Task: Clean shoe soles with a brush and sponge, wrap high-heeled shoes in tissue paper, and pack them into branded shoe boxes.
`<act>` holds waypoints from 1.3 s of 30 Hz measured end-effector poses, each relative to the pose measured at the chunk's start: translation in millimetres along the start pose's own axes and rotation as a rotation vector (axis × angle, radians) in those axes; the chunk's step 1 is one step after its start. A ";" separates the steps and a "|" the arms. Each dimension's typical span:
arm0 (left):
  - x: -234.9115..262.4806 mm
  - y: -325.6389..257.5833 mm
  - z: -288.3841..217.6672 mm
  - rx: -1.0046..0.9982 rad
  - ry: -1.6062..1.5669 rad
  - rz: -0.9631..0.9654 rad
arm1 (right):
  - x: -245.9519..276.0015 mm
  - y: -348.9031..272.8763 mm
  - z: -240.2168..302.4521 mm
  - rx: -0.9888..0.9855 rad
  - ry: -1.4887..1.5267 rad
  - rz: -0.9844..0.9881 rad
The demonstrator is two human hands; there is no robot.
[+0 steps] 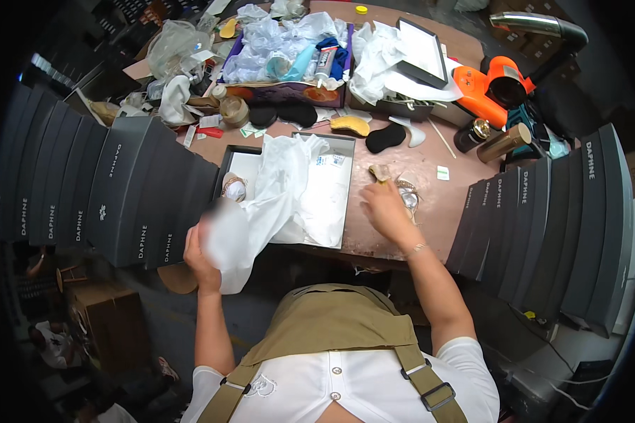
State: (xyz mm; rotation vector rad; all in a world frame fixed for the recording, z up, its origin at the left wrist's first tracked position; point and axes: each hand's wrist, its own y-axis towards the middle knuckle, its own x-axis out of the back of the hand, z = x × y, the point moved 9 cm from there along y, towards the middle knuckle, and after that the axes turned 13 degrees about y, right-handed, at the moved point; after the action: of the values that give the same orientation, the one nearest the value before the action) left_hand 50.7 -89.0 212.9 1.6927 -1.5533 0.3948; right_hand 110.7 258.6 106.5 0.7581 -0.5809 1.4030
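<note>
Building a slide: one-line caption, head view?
Left hand holds white paper at an open box; right hand is by an apparent sandal on the table, dark boxes stacked either side.

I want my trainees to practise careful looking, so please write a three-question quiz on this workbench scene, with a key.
1. True or false: the right hand is inside the open box.

2. What does the left hand hold?
A. an orange tool
B. white paper
C. a black pad

3. Fill in the two gaps: dark grey boxes stand in rows at the person's ____ and at the person's ____.

Key:
1. False; the right hand is over the table, to the right of the open box.
2. B.
3. Left; right.
</note>
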 end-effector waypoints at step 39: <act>-25.3 -201.2 129.1 0.248 -0.006 0.807 | -81.5 -105.4 123.9 -0.199 0.248 0.386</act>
State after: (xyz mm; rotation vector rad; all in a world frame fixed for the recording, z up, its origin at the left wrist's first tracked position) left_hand 199.2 -176.2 45.2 1.1549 -2.2234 1.0196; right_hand 216.7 110.8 111.6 0.3141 -0.6826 1.7320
